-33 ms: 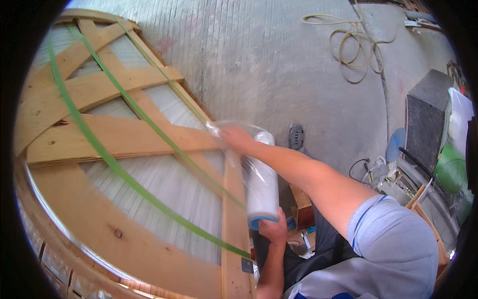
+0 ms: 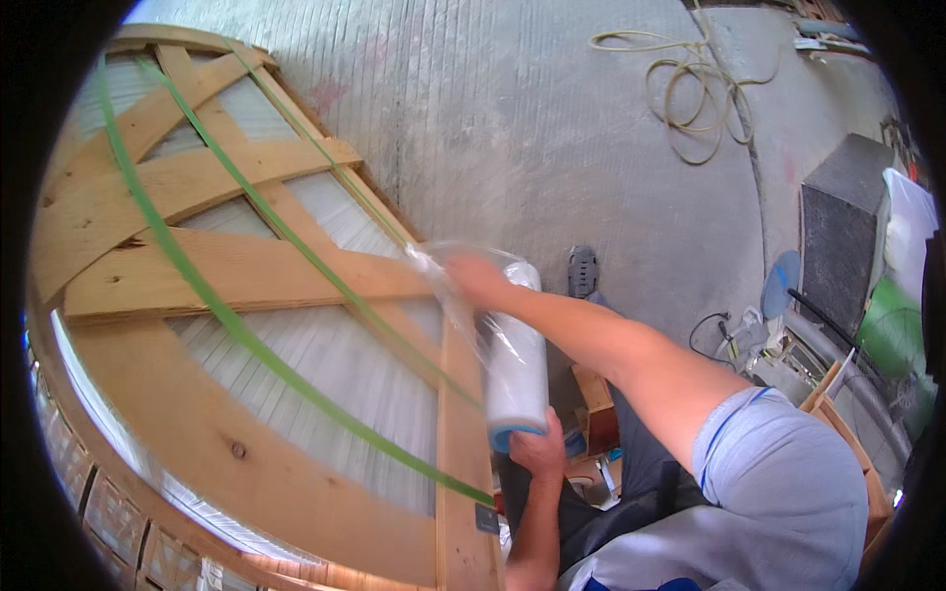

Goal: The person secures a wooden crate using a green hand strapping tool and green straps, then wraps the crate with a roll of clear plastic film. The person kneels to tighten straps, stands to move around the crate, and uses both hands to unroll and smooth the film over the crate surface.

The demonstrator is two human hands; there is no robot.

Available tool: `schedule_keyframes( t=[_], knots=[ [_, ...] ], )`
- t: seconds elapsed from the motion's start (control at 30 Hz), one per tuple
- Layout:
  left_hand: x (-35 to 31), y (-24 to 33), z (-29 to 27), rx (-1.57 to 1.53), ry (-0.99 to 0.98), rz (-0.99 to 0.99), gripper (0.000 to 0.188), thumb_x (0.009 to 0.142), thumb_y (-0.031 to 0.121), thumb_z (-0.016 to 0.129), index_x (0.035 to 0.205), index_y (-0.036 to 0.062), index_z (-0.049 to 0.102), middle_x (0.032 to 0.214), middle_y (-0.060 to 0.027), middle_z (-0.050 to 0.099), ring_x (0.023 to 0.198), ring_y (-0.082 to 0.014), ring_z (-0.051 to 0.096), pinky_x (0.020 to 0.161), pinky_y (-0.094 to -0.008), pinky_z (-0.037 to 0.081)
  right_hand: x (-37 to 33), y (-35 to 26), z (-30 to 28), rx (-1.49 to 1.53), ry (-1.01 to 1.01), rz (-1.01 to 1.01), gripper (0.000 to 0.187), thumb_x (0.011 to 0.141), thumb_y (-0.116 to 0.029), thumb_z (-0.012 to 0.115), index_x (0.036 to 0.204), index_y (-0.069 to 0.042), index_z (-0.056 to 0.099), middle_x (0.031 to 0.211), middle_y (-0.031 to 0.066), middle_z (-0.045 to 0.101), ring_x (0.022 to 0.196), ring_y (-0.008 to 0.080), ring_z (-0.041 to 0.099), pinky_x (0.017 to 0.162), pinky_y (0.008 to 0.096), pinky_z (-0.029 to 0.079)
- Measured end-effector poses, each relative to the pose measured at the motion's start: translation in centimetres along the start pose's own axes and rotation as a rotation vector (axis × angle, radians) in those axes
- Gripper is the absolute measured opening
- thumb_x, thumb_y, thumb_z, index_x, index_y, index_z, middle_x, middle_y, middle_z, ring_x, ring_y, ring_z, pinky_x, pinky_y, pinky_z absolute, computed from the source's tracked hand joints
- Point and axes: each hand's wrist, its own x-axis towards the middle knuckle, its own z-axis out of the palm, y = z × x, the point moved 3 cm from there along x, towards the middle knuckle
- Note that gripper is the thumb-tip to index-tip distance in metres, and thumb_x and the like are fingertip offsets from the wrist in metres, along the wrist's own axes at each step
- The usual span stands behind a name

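A roll of clear stretch film [image 2: 519,364] with a blue core end stands tilted beside the wooden crate [image 2: 463,473]. My left hand [image 2: 539,448] is closed around the roll's near end, by the blue core. At its far end my right hand [image 2: 478,281] is smeared by motion, and its fingers cannot be made out. Loose clear film [image 2: 426,261] stretches from the roll past this hand to a bunched bit at the crate's edge. Green straps [image 2: 296,384] run lengthwise across the crate's slats, over whitish wrapped contents.
A coiled yellowish hose [image 2: 695,108] lies on the concrete floor [image 2: 512,128] at the far right. To the right stand a dark box [image 2: 843,222] and assorted clutter. My shoe [image 2: 582,271] is beyond the roll. A small wooden box [image 2: 596,409] sits near my leg.
My right hand has shifted slightly right, toward the roll. The left hand keeps its hold on the roll's near end.
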Motion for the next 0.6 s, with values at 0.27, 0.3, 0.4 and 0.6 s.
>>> schedule_keyframes(
  t=[0.27, 0.3, 0.4, 0.6],
  knots=[
    [0.5, -0.3, -2.0, 0.125, -0.149, 0.041, 0.056, 0.079, 0.048, 0.071, 0.087, -0.0058, 0.058, 0.081, -0.0245, 0.066, 0.075, -0.0412, 0.065, 0.066, -0.0484, 0.052, -25.3, 10.5, -14.2, 0.034, 0.167, 0.629, 0.027, 0.084, -0.025, 0.052, 0.091, -0.003, 0.067, 0.094, 0.0197, 0.067, 0.089, 0.0383, 0.063, 0.079, 0.046, 0.05],
    [0.5, -0.5, -2.2, 0.142, -0.153, 0.085, 0.057, 0.079, 0.049, 0.07, 0.086, -0.006, 0.058, 0.081, -0.0246, 0.066, 0.075, -0.0407, 0.065, 0.066, -0.0482, 0.052, -30.0, 11.8, -14.9, 0.037, 0.098, 0.846, 0.027, 0.085, -0.025, 0.053, 0.094, -0.004, 0.067, 0.097, 0.0194, 0.066, 0.09, 0.0385, 0.063, 0.078, 0.0466, 0.049],
    [0.8, -1.8, -2.2, 0.148, -0.294, 0.078, 0.069, 0.082, 0.053, 0.066, 0.104, -0.0111, 0.053, 0.09, -0.0293, 0.065, 0.086, -0.0432, 0.065, 0.076, -0.048, 0.052, -44.5, 10.9, -14.8, 0.135, 0.279, 1.021, 0.023, 0.086, -0.022, 0.054, 0.088, -0.002, 0.066, 0.088, 0.019, 0.067, 0.083, 0.0374, 0.063, 0.074, 0.0446, 0.049],
    [0.4, -4.0, -2.5, 0.197, -0.429, 0.042, 0.069, 0.085, 0.049, 0.065, 0.112, -0.0132, 0.051, 0.096, -0.0329, 0.064, 0.092, -0.045, 0.064, 0.082, -0.0478, 0.051, -62.9, -1.4, -3.2, 0.681, 0.479, 1.45, 0.011, 0.082, -0.007, 0.056, 0.079, -0.001, 0.065, 0.07, 0.0078, 0.065, 0.058, 0.0176, 0.062, 0.054, 0.0336, 0.049]
  ],
)
